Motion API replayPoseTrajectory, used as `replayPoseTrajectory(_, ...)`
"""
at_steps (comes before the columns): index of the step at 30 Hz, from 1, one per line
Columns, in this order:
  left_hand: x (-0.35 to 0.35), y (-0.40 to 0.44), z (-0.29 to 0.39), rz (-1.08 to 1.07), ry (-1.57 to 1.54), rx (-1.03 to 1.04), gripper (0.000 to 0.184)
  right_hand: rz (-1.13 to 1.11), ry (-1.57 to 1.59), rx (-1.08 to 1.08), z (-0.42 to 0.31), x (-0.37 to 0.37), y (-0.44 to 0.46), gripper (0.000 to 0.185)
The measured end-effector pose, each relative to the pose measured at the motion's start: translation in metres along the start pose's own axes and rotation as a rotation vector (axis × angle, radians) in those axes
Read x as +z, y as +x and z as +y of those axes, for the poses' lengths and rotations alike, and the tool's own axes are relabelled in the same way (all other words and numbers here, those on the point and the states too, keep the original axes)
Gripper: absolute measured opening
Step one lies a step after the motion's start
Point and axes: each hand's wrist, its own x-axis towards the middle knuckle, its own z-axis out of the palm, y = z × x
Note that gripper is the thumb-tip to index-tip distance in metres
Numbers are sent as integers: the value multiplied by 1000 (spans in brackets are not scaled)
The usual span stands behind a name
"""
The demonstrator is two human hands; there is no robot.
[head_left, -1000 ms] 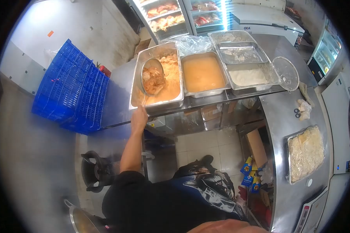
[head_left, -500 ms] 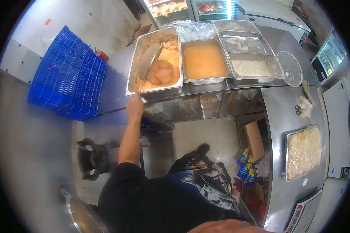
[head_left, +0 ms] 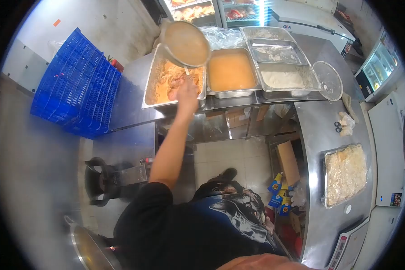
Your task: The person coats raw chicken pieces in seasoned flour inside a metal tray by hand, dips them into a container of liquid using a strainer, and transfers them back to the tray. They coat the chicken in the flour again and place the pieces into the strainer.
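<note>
My left hand (head_left: 187, 92) is closed around the handle of a round strainer (head_left: 186, 43). The strainer is raised over the far end of a deep steel pan (head_left: 151, 92) of orange-tinted flour. Wet, pale pieces that look like raw meat (head_left: 177, 85) lie on the flour, partly hidden behind the hand. Just right of this pan stands another one with orange liquid (head_left: 231, 72). At the bottom edge shows a strip of bare skin, apparently part of my right arm; the right hand itself is out of the picture.
Further right are a pan of white flour (head_left: 281, 76), a shallow steel tray (head_left: 276, 51) and a round sieve (head_left: 327, 81). Stacked blue crates (head_left: 76, 85) stand left. The side counter holds scissors (head_left: 338, 127), a wrapped tray (head_left: 345, 175) and a scale (head_left: 348, 245).
The strainer was tilted low over the flour, with the meat pieces sliding off it. It has swung up and away, and my left hand has moved right and forward over the pan.
</note>
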Motion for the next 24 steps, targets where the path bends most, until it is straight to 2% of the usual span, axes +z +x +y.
replayPoseTrajectory(2, 36, -12, -7, -114, -8, -118, 17, 14, 10, -9, 2, 7, 6, 51)
replayPoseTrajectory(6, 100, -19, -52, -203, 24, -193, 17, 39, 35, -10, 5, 14, 13, 52)
replayPoseTrajectory(8, 120, -26, -56, -268, -148, -413, 14, 59, 45, -25, 11, 21, 19, 52)
replayPoseTrajectory(15, 152, -26, -74, -359, -439, -522, 11, 238, -10, -203, 46, 42, 74, 53)
replayPoseTrajectory(17, 153, -20, -85, -408, -500, -582, 12, -171, 1003, -14, 10, -20, 69, 43)
replayPoseTrajectory(18, 153, -14, -93, -439, -493, -618, 13, -166, 1134, 24, -15, -59, 54, 46)
replayPoseTrajectory(20, 145, -20, -77, -452, -442, -644, 17, -144, 1399, 102, -103, -200, -25, 52)
replayPoseTrajectory(22, 130, -18, -67, -541, -263, -634, 32, -104, 1159, -321, -120, -220, 21, 56)
replayPoseTrajectory(23, 116, -22, -50, -572, -132, -638, 37, -290, 1298, -302, -161, -289, -9, 57)
replayPoseTrajectory(24, 99, -21, -42, -540, -149, -645, 37, -236, 1189, -323, -201, -341, -35, 56)
